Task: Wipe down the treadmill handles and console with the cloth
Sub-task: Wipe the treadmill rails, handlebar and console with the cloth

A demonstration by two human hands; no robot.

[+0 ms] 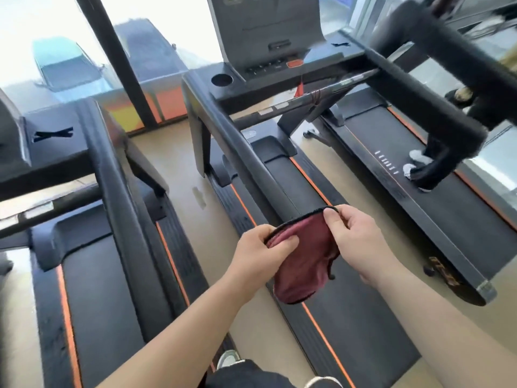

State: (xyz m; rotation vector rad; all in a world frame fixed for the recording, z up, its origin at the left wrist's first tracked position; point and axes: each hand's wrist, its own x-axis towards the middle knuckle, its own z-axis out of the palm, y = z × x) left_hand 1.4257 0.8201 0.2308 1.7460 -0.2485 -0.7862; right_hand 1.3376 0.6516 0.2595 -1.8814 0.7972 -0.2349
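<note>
Pinching maroon cloth [302, 264] with left hand [263, 247] and right hand [355, 242] over treadmill handle [251, 152]; beyond, console [265, 37] with dark cup holder [221, 79].

The floor [179, 175] is smooth and tan, and it shines a little where the light falls on it. At the back there is a big window [42, 23] full of bright white daylight, with a thick black post [117, 60] going up across it and a strip of orange and yellow [134, 107] along the bottom; outside, a blue-green car [67, 65] and a dark car [151, 51] are parked side by side. On the left stands another running machine [98, 289], black with thin orange lines down its sides, right beside the tan floor.
</note>
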